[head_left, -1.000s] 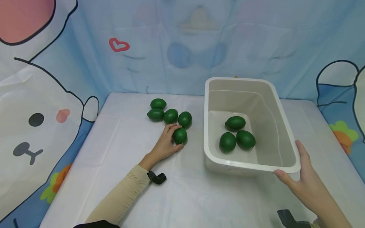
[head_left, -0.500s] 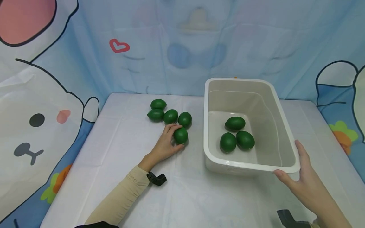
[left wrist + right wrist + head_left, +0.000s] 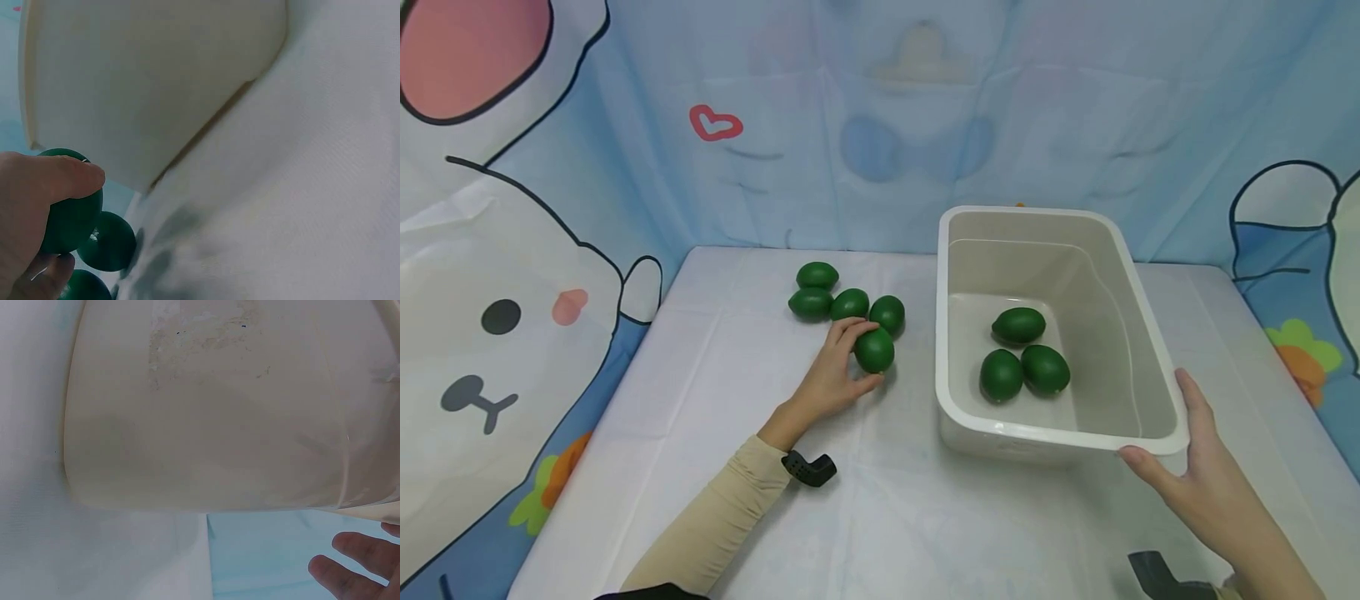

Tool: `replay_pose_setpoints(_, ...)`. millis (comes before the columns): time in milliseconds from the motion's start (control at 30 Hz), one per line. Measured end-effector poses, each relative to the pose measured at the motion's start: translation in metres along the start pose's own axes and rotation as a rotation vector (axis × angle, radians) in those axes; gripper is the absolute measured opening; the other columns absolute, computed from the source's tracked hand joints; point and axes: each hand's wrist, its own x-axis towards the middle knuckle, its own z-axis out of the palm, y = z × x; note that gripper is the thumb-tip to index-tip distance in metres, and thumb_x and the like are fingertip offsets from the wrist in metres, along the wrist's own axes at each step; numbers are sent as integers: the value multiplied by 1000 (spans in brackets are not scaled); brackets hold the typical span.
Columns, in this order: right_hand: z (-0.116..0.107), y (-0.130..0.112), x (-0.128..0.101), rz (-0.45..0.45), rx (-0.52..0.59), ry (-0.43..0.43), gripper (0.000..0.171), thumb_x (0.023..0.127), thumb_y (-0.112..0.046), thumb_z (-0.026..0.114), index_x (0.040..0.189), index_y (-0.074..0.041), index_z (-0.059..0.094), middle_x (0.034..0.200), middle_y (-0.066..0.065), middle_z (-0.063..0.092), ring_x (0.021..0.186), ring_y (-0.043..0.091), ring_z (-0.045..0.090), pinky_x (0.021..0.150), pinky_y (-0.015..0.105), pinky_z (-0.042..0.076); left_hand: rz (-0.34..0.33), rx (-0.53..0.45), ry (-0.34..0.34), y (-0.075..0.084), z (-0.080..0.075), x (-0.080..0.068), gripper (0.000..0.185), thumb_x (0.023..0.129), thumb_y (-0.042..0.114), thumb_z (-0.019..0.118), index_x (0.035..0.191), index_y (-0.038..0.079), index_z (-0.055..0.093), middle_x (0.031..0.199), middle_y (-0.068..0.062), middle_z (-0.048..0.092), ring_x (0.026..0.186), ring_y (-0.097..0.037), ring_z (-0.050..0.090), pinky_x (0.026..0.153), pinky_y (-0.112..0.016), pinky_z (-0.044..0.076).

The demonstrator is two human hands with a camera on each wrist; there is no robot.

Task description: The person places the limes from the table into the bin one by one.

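My left hand (image 3: 831,375) holds a green lime (image 3: 874,350) between thumb and fingers, at the near end of a group of limes on the white cloth. In the left wrist view the thumb lies across this lime (image 3: 72,219), with another lime (image 3: 109,242) close behind it. My right hand (image 3: 1210,475) rests at the near right corner of a pale plastic bin (image 3: 951,333), its thumb at the front rim and its straight fingers along the right side. Three limes (image 3: 1045,370) lie inside the bin. The right wrist view shows spread fingers (image 3: 350,575) beside the bin wall.
Several limes (image 3: 811,303) sit close together left of the bin, towards the back of the table (image 3: 700,350). A blue printed curtain (image 3: 775,192) hangs behind and at both sides. Black wrist straps (image 3: 808,469) show on the arms.
The lime in my left hand has shifted slightly away from me, with the fingers following. The right hand and the bin have stayed in place.
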Motion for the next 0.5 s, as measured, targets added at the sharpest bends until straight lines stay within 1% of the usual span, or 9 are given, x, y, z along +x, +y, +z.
replay_pose_setpoints(267,0,0,0,-6,-4,0,114,81,-21,75,150,-31,-15,144,32,24,111,54,37,73,77,33,14,-5,12,8,-9,1,72,77,15,79,138,15,42,141,-11,32,127,-25,44,98,-39,47)
replay_pose_setpoints(500,0,-1,0,-11,0,3,113,81,-20,75,150,-32,-14,145,31,23,112,53,37,73,77,33,45,2,24,15,-13,2,71,77,14,78,138,14,42,141,-11,32,128,-25,43,97,-39,48)
